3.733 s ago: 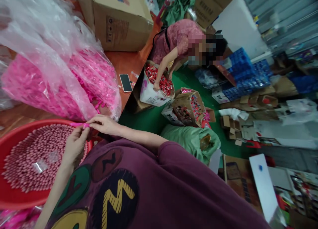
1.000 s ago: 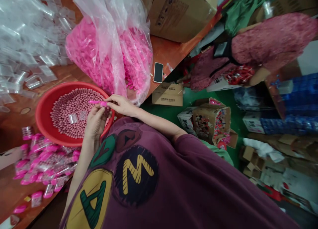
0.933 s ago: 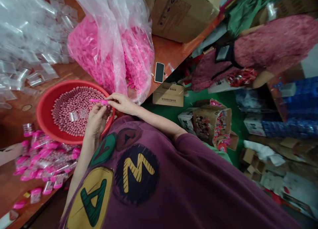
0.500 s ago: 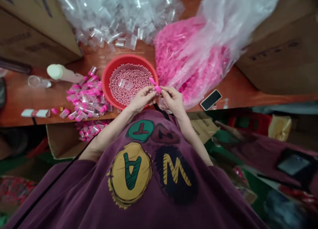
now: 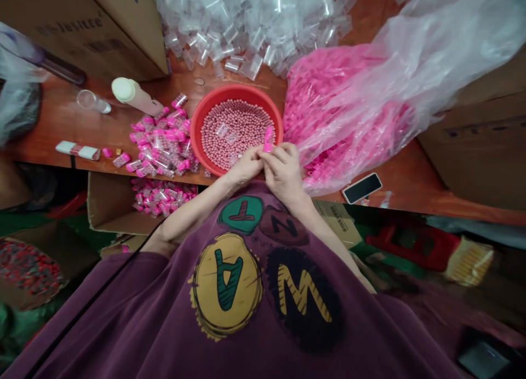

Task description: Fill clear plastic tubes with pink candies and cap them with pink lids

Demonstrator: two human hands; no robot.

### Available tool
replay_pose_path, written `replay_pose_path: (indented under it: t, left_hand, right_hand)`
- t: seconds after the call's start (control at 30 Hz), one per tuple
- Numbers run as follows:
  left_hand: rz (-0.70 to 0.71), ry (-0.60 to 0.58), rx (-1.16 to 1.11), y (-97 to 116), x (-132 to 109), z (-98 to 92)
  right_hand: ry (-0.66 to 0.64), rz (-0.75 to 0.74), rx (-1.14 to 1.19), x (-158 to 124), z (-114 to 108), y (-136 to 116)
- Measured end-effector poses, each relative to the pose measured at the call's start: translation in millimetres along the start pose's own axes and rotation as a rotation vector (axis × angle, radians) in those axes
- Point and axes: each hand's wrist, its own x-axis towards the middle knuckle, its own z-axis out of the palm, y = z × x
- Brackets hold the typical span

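Both hands meet fingertip to fingertip over the near rim of the basin [image 5: 195,128]. Left hand [image 5: 245,170] and right hand [image 5: 283,171] pinch one small pink piece [image 5: 268,138], its top end poking up above the fingers. Likely light, rigid, smooth plastic, apt to slip or pop free; best nipped by its sides, low down. Basin holds beads [image 5: 238,128]. Bag [image 5: 337,99] of pink parts lies just to the right.

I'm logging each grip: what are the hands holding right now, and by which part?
A small pink piece, pinched at its lower end between the fingertips of the left hand and right hand; its upper end sticks out.
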Motion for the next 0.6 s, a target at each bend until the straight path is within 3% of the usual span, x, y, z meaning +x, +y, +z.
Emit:
replay_pose_path:
  t: [0.13,0.23,0.43,0.6]
  left_hand:
    - [-0.010,-0.051,-0.101,-2,4,5.3]
    - [-0.089,0.008,-0.119,-3,12,-0.3]
    - [-0.135,0.186,-0.228,-8,33,-27.0]
    - [-0.048,0.234,-0.317,-4,22,-49.3]
  right_hand:
    - [0.109,0.067,-0.021,4,1,-4]
    - [0.054,0.046,0.001,10,7,11]
    - [0.102,0.014,0.178,38,52,41]
    - [0.073,0.087,0.349,62,74,38]
